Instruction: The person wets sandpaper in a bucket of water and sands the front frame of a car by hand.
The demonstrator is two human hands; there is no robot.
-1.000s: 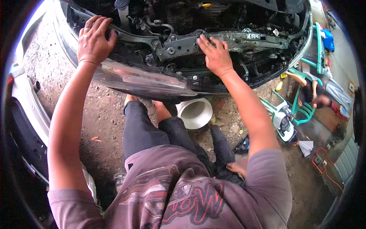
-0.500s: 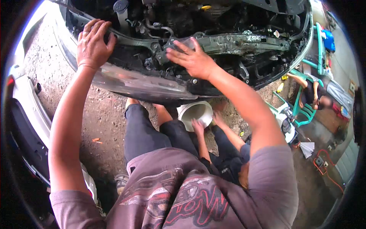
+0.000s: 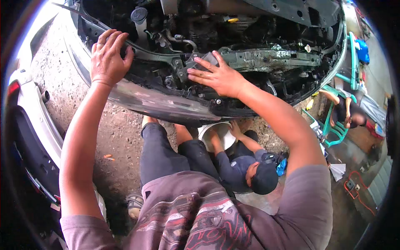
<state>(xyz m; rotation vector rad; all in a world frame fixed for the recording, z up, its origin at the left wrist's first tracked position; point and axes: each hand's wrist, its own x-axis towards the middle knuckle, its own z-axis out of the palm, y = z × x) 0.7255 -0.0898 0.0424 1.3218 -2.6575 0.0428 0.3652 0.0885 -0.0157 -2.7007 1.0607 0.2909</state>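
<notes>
My left hand (image 3: 109, 60) rests on the front edge of a car's engine bay, fingers stretched over the rim and thumb apart. My right hand (image 3: 221, 77) lies with spread fingers on the dark front crossmember (image 3: 258, 60). Under its fingertips is a flat, greyish translucent piece (image 3: 205, 62) whose kind I cannot make out; I see no grip on it. Below my hands runs the car's worn front bumper (image 3: 162, 100). A round reservoir cap (image 3: 139, 15) stands behind my left hand.
A crouching co-worker (image 3: 241, 166) in a dark cap has an arm in a white bucket (image 3: 225, 139) below the bumper. Another person (image 3: 350, 112) sits on a green chair (image 3: 335, 129) at right. A white car (image 3: 39, 108) stands at left. An orange cord (image 3: 354, 200) lies at right.
The view has shifted slightly, with both my hands in much the same places on the car. The co-worker's capped head has come into view, and their arm reaches deeper into the bucket.
</notes>
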